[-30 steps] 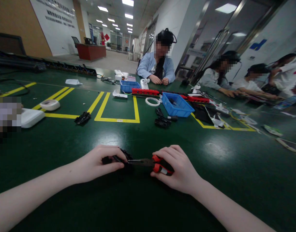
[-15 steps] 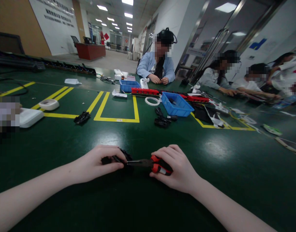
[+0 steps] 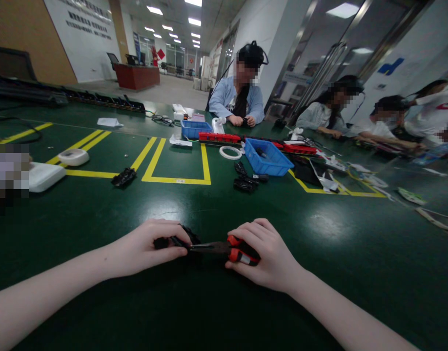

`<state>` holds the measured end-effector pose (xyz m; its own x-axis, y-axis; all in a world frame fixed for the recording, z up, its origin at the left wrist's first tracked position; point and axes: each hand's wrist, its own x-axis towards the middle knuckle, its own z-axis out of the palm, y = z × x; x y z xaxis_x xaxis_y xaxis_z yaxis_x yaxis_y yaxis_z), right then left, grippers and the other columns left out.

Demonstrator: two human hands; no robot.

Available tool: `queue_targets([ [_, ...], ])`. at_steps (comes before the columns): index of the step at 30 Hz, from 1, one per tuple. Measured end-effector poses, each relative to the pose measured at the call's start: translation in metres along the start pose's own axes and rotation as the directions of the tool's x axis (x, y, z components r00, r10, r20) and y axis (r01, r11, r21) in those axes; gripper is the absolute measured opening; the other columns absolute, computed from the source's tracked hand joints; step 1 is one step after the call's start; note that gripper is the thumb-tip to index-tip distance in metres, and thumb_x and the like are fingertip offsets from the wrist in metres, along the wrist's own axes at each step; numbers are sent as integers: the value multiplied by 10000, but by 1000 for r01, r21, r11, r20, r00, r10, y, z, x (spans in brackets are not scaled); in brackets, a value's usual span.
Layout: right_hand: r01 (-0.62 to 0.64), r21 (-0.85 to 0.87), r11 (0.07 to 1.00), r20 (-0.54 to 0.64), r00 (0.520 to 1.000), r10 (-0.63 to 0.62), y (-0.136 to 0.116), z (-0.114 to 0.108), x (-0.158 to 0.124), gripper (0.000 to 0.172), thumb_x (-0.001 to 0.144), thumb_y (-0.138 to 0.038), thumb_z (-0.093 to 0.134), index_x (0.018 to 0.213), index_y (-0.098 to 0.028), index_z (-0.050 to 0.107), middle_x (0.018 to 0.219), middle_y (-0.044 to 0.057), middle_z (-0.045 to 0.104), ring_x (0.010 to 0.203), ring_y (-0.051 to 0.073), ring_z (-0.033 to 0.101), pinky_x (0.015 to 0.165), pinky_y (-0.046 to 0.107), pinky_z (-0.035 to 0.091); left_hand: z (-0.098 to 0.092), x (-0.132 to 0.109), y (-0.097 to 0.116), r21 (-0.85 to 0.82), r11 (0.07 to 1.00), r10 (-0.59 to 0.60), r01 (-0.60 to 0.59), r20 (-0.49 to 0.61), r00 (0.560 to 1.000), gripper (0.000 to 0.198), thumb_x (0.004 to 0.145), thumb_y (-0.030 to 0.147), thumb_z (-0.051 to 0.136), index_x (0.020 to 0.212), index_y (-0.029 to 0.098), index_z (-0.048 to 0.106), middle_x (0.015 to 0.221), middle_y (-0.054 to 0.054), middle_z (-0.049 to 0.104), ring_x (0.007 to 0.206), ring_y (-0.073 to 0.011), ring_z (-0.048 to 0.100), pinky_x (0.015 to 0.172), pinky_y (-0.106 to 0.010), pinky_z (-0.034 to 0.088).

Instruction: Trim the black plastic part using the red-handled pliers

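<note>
My right hand is closed around the red and black handles of a pair of needle-nose pliers, jaws pointing left. The jaw tips meet my left hand at its thumb and fingertips. Between those fingers is a dark, crumpled black piece, partly hidden by the hand; its kind is not clear. Whether the jaws grip it or only touch it, I cannot tell. Farther off on the green table lie a crumpled black bundle and several black wrapped pieces.
A blue bin holding dark items stands beyond my hands, near a white tape ring and red strips. At left are a tape roll and a white box. Co-workers sit across the table and to the right.
The pliers and my right hand have shifted very slightly left toward my left hand. Both hands keep their hold. The person across has moved their hands a little.
</note>
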<state>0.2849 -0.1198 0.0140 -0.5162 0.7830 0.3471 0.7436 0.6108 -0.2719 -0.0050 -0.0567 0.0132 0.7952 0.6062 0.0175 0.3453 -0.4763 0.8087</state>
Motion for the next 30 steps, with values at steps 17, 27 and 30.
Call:
queue_targets([
  [17, 10, -6, 1000, -6, 1000, -10, 1, 0, 0, 368, 796, -434, 725, 1049, -190, 614, 941, 48, 700, 828, 193, 636, 805, 373, 418, 0, -1, 1, -31, 999, 15, -15, -19, 1000, 202, 938, 321, 563, 1042, 222, 706, 1026, -39, 700, 930, -191, 665, 803, -289, 550],
  [27, 7, -24, 1000, -5, 1000, -8, -1, -1, 1, 351, 803, -427, 713, 1052, -201, 613, 945, 55, 700, 827, 194, 641, 805, 376, 436, -1, -2, 7, -51, 999, -8, 7, -27, 1000, 174, 929, 276, 582, 1025, 208, 710, 1000, -32, 708, 905, -182, 668, 791, -280, 536],
  [30, 8, -24, 1000, -15, 1000, -9, -1, 1, 1, 354, 797, -426, 717, 1045, -197, 613, 937, 52, 700, 817, 194, 637, 797, 377, 432, -1, -1, 5, -43, 999, 7, -8, -17, 1000, 168, 927, 277, 595, 1025, 208, 713, 987, -29, 711, 895, -178, 662, 780, -272, 520],
])
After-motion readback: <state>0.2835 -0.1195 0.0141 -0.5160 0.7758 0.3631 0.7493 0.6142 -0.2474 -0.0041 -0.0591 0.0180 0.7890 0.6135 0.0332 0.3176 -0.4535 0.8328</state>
